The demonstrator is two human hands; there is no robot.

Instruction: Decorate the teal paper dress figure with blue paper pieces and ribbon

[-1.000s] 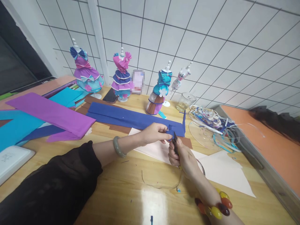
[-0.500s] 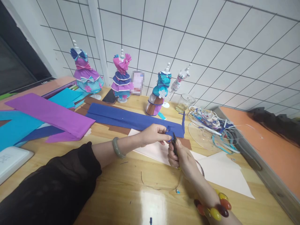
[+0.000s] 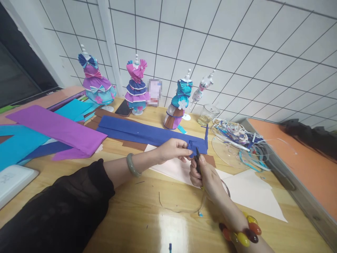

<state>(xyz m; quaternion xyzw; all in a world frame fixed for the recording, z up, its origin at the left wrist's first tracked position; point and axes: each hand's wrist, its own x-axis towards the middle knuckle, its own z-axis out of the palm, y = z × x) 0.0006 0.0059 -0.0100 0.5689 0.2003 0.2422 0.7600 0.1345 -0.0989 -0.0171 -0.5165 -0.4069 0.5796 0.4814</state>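
Observation:
A small piece of dark blue fabric (image 3: 194,149) is pinched between the thumb and fingers of my left hand (image 3: 175,150). My right hand (image 3: 207,177) is wrapped round dark scissors (image 3: 198,161), their tips pointing up at the right edge of that piece. Whether the blades touch it is hard to make out. Behind my hands lies a long folded strip of blue fabric (image 3: 131,130), with brown fabric (image 3: 210,160) partly under it. Pale pink fabric (image 3: 252,191) spreads beneath and to the right of my hands. A thin cord (image 3: 179,211) curls on the table before me.
Dressed miniature mannequins (image 3: 98,82) stand along the tiled wall, beside a glass (image 3: 209,114). A heap of scraps (image 3: 234,135) sits on a clear plate at right, near the orange-topped ledge (image 3: 297,151). Purple fabric (image 3: 58,130) and a white device (image 3: 15,182) are at left.
My right hand and the scissors have shifted very slightly to the right. My left hand keeps its pinch on the blue piece, almost unmoved.

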